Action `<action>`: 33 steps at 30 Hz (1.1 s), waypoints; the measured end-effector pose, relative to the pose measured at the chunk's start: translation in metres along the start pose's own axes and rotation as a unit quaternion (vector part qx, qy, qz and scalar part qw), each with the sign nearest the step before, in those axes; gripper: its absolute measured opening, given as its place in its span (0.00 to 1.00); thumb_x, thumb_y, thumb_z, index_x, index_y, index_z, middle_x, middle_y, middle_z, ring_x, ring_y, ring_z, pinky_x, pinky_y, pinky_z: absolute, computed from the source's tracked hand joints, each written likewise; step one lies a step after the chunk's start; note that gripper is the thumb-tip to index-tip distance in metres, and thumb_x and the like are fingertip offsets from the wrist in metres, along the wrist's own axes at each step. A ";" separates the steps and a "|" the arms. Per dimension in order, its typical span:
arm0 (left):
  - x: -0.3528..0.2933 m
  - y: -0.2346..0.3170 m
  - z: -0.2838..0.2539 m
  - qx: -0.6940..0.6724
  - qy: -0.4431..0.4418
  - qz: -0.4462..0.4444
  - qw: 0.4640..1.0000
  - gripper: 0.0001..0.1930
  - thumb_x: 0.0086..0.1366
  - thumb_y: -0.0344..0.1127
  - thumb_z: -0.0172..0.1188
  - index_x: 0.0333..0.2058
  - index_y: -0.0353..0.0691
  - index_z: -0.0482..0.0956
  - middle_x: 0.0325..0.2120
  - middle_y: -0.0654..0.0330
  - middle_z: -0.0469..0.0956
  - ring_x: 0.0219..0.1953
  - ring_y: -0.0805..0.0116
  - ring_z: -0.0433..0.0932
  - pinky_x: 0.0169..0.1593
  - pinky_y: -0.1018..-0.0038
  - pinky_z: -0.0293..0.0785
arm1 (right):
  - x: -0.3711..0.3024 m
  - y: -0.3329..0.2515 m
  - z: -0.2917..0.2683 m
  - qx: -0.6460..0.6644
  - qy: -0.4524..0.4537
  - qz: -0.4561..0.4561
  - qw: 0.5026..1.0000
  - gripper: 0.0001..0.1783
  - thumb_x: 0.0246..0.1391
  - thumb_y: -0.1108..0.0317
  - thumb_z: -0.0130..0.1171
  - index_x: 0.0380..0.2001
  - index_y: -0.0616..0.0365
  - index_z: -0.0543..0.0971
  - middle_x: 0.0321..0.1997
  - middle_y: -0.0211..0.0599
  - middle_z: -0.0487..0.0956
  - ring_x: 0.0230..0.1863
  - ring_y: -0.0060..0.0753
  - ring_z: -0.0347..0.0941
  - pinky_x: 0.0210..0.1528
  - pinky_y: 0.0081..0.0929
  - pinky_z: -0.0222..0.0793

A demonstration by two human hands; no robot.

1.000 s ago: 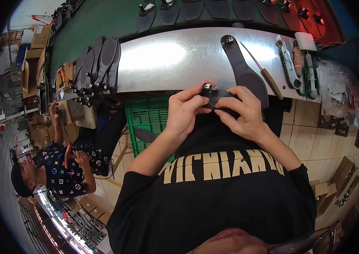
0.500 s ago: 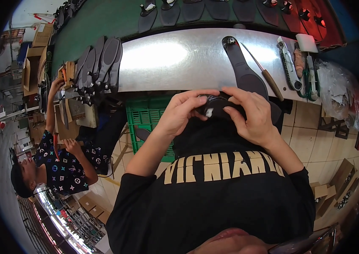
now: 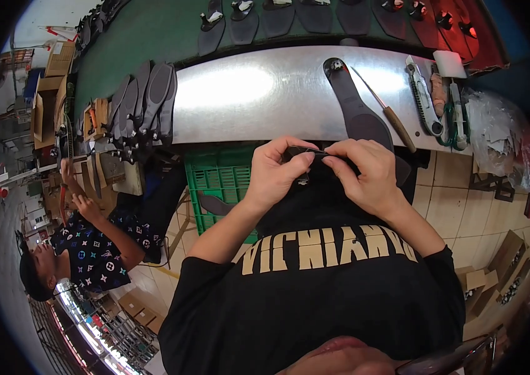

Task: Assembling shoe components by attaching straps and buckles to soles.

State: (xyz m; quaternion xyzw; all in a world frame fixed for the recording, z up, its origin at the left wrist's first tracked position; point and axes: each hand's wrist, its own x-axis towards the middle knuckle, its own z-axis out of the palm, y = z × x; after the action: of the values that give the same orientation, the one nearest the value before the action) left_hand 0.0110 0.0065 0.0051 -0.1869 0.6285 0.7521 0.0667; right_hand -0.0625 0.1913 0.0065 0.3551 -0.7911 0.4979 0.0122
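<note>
Left hand (image 3: 275, 173), right hand (image 3: 370, 170) both pinching black piece (image 3: 316, 152), just off near edge of bench (image 3: 259, 112); awl (image 3: 394, 119) tip toward far edge!

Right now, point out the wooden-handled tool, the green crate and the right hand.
Wooden-handled tool (image 3: 392, 116): head view, handle's upper part.
Green crate (image 3: 232, 177): head view, slatted part.
Right hand (image 3: 370, 167): head view, its back.
</note>
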 end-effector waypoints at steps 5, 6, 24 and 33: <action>0.014 0.013 -0.007 0.062 -0.048 0.049 0.996 0.06 0.62 0.29 0.62 0.36 0.34 0.80 0.25 0.70 0.76 0.27 0.86 0.70 0.30 0.85 0.67 | 0.016 -0.001 -0.004 0.148 -0.060 0.158 0.974 0.05 0.52 0.73 0.62 0.28 0.61 0.76 0.22 0.40 0.77 0.23 0.35 0.76 0.26 0.26 0.67; 0.024 0.018 -0.016 0.106 -0.083 0.059 0.989 0.08 0.62 0.30 0.62 0.39 0.35 0.81 0.27 0.68 0.78 0.29 0.84 0.73 0.31 0.84 0.68 | 0.020 0.001 -0.006 0.139 -0.069 0.166 0.974 0.05 0.52 0.73 0.62 0.28 0.61 0.76 0.22 0.40 0.76 0.23 0.35 0.76 0.26 0.26 0.67; 0.305 0.051 -0.228 0.528 0.353 0.264 0.726 0.17 0.57 0.39 0.65 0.47 0.47 0.81 0.45 0.52 0.77 0.45 0.56 0.77 0.48 0.64 0.73 | 0.060 0.028 -0.024 -0.027 0.056 0.053 0.997 0.15 0.49 0.79 0.59 0.42 0.63 0.80 0.46 0.45 0.79 0.45 0.44 0.73 0.48 0.30 0.68; 0.153 0.112 -0.122 0.065 0.192 0.301 0.932 0.14 0.54 0.22 0.67 0.41 0.35 0.82 0.38 0.62 0.81 0.36 0.76 0.78 0.43 0.77 0.76 | 0.040 0.017 -0.012 0.184 0.026 0.135 0.973 0.14 0.53 0.77 0.58 0.44 0.63 0.78 0.47 0.44 0.79 0.50 0.36 0.73 0.52 0.30 0.68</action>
State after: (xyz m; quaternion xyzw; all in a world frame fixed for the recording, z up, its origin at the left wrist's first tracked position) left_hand -0.1429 -0.1549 0.0351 -0.1251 0.7033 0.6442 -0.2734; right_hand -0.1060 0.1828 0.0141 0.2284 -0.7259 0.6410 -0.1002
